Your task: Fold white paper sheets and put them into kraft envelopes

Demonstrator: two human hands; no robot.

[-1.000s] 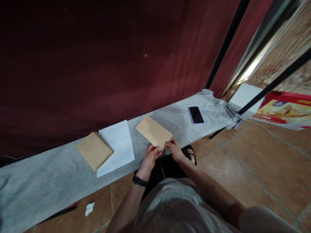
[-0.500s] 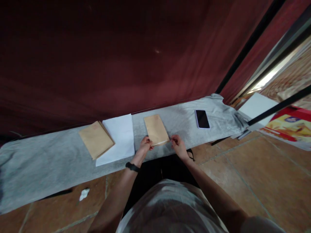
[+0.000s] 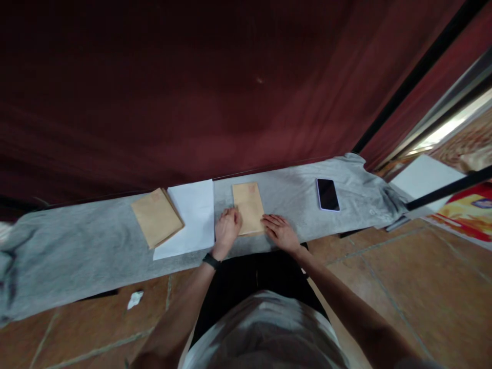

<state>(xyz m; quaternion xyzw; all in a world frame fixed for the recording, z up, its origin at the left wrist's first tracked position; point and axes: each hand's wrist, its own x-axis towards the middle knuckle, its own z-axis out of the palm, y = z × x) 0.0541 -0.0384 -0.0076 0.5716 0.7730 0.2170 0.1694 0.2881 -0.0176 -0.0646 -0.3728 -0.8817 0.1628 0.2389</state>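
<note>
A brown paper envelope (image 3: 249,205) lies flat on the grey cloth, a faint reddish mark near its far right corner. At its left edge, my left hand (image 3: 228,228) is closed, fingers curled against the paper; a dark band circles that wrist. My right hand (image 3: 281,231) lies open with its fingers stretched out, the tips touching the envelope's right edge near the close corner. To the left, a small stack of brown envelopes (image 3: 157,218) partly covers some white paper (image 3: 200,218).
Grey cloth (image 3: 88,246) covers the long narrow surface. A phone (image 3: 328,195) with a light purple edge lies to the right. Behind stands a dark red wall (image 3: 215,102). A black bar (image 3: 418,77) and a red-and-yellow box (image 3: 469,212) are at the right. Crumpled white tissue (image 3: 135,299) lies on the tiled floor.
Both hands have shifted from the envelope's near corners up along its sides. My right fingers went from pinched to flat. The white strip at the near edge no longer shows.
</note>
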